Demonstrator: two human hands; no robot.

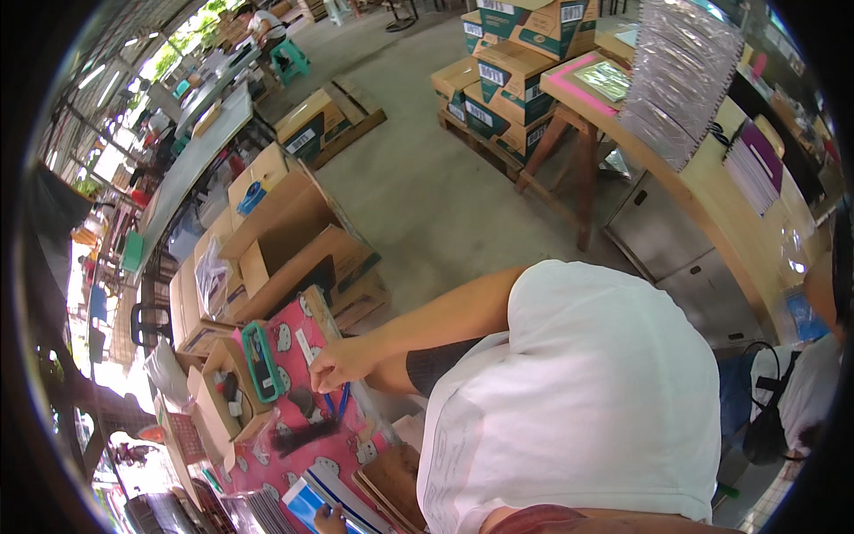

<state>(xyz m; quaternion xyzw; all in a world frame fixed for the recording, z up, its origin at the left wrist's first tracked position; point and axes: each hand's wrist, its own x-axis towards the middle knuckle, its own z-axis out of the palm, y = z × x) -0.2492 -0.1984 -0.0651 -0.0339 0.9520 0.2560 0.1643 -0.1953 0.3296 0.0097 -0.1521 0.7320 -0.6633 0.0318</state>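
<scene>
My right hand (340, 363) is at the end of an outstretched arm, over a pink cloth (283, 313) printed with cartoon faces. Its fingers are drawn together, and what they hold, if anything, is unclear. Just below it lie blue-handled scissors (338, 400); a white strip (305, 345) is beside the fingers. A black brush-like bundle of bristles (307, 436) rests on the cloth, near a dark round object (302, 399). At the lower edge my left hand (330, 519), only partly visible, has its fingers closed on a blue and white booklet (307, 498).
A green tray (262, 363) and an open cardboard box (213, 392) sit at the table's left side. Large cartons (285, 231) stand beyond. Stacked boxes (507, 80) and a wooden table (685, 182) are to the right. A person (265, 28) sits far off.
</scene>
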